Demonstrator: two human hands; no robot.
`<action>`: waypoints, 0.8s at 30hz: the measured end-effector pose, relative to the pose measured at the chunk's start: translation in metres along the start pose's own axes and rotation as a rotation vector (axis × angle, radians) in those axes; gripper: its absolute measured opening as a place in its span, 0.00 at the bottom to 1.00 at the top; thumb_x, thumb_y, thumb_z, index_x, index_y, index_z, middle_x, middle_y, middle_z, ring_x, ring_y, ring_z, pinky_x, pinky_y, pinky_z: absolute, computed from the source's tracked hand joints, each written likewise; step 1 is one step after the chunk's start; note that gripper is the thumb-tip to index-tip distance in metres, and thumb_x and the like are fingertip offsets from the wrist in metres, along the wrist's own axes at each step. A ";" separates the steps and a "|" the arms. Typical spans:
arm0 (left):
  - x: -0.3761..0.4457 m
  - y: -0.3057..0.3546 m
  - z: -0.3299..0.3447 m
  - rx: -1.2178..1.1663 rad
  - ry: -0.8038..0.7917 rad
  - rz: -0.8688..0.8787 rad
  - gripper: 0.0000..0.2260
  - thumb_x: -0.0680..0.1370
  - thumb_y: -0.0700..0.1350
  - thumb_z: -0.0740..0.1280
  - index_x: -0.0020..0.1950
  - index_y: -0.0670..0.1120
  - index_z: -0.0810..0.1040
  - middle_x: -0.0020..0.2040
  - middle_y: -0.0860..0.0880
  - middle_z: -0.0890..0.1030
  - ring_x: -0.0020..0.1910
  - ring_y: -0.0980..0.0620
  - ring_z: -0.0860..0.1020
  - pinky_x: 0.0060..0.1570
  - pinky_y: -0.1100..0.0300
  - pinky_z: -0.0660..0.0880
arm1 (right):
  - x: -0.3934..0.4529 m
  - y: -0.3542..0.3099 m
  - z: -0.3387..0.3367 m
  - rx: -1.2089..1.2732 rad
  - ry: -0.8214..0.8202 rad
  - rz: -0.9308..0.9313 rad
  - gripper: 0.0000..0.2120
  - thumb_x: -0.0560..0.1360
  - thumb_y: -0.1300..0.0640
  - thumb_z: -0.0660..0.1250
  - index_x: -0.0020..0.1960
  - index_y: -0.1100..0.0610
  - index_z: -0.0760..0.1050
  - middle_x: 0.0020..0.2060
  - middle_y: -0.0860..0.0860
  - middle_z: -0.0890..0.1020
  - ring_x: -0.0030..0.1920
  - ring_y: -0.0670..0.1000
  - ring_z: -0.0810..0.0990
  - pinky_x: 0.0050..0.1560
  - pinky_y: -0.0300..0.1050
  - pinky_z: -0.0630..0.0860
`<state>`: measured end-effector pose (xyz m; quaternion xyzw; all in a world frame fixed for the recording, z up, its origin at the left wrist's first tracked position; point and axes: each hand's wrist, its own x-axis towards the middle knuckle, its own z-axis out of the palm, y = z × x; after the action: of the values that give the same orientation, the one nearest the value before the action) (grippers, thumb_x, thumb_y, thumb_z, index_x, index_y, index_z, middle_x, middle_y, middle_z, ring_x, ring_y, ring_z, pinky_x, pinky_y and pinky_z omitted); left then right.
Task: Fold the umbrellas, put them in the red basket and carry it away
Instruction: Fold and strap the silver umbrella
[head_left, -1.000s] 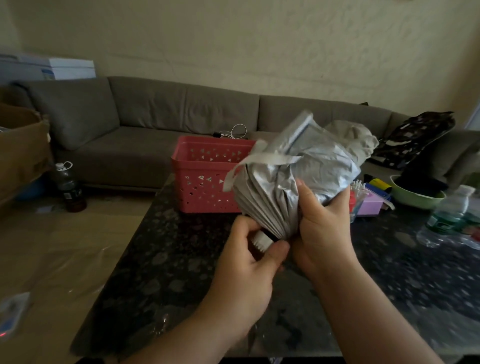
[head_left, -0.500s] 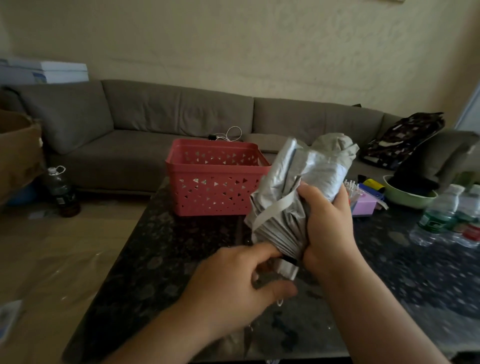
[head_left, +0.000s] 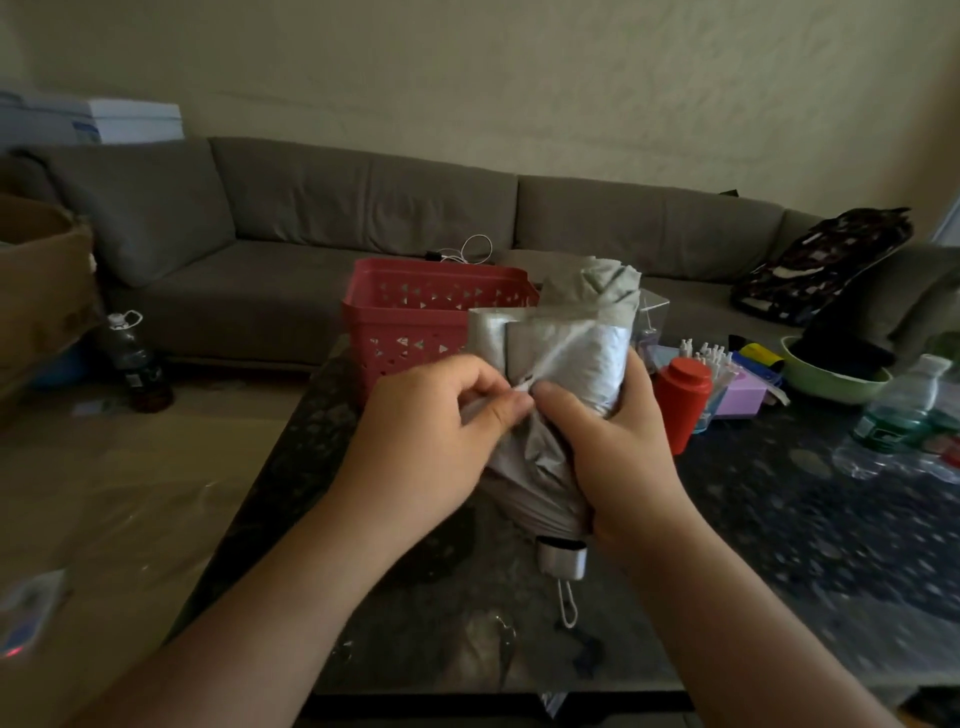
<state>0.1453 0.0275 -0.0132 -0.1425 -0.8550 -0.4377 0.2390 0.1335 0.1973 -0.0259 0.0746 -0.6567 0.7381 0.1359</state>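
Umbrella (head_left: 566, 364): silver-grey, collapsed, canopy bunched and rolled, held upright above the desk (head_left: 779, 519) at frame centre, handle end (head_left: 562, 558) down w/ a cord loop hanging at 6 o'clock. It sits just in front of the red basket (head_left: 415, 312), which stands on the desk at 11 o'clock from the umbrella; nothing visible inside the basket from this angle.

Right hand (head_left: 613, 441): wrapped round the canopy, clenched on the fabric, thumb pressing at the front. Left hand (head_left: 441, 426): thumb and forefinger pinching the closure strap (head_left: 524, 387) at the canopy's left side. Judged step: fastening the strap; umbrella not yet in the basket.

Risks (judgement):
- Strap slips from the pinch → folds spring loose, roll must be redone. Cause: slick fabric, small tab, roll looks thick.
- Right-hand grip slackens while strap is pulled → canopy unrolls at top, where a loose flap already sticks out at 12 o'clock.
- Red bottle (head_left: 680, 400) stands just beside the right hand at 3 o'clock; an elbow or canopy swing toward the basket could tip it, also the water bottle (head_left: 904, 410) farther right.
- Bulky roll may snag the basket rim on drop-in.

Writing/labels: none legible. Water bottle label is green, text too blurred. Floor bottle (head_left: 130, 358) at 9 o'clock has a label, unreadable.
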 end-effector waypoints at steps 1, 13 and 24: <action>0.003 -0.004 -0.003 -0.021 0.006 -0.001 0.06 0.79 0.56 0.74 0.47 0.55 0.84 0.34 0.60 0.82 0.35 0.66 0.81 0.33 0.72 0.72 | 0.000 0.000 0.000 0.009 -0.012 0.004 0.23 0.75 0.60 0.77 0.66 0.45 0.75 0.56 0.54 0.86 0.54 0.57 0.88 0.54 0.62 0.85; 0.014 -0.024 -0.006 -0.327 -0.052 -0.232 0.09 0.81 0.47 0.73 0.40 0.54 0.83 0.38 0.59 0.84 0.39 0.63 0.80 0.42 0.62 0.73 | -0.011 -0.008 0.009 0.340 -0.194 0.147 0.21 0.81 0.49 0.66 0.71 0.55 0.74 0.62 0.62 0.84 0.62 0.65 0.84 0.63 0.68 0.80; 0.004 -0.019 0.006 -0.487 -0.124 -0.275 0.10 0.83 0.46 0.70 0.42 0.48 0.80 0.44 0.40 0.83 0.42 0.48 0.80 0.47 0.51 0.77 | -0.011 -0.004 0.010 0.361 -0.271 0.174 0.32 0.78 0.40 0.66 0.76 0.57 0.70 0.67 0.66 0.80 0.66 0.69 0.81 0.65 0.72 0.77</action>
<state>0.1317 0.0212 -0.0268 -0.1047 -0.7491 -0.6488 0.0835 0.1442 0.1870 -0.0238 0.1391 -0.5303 0.8356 -0.0330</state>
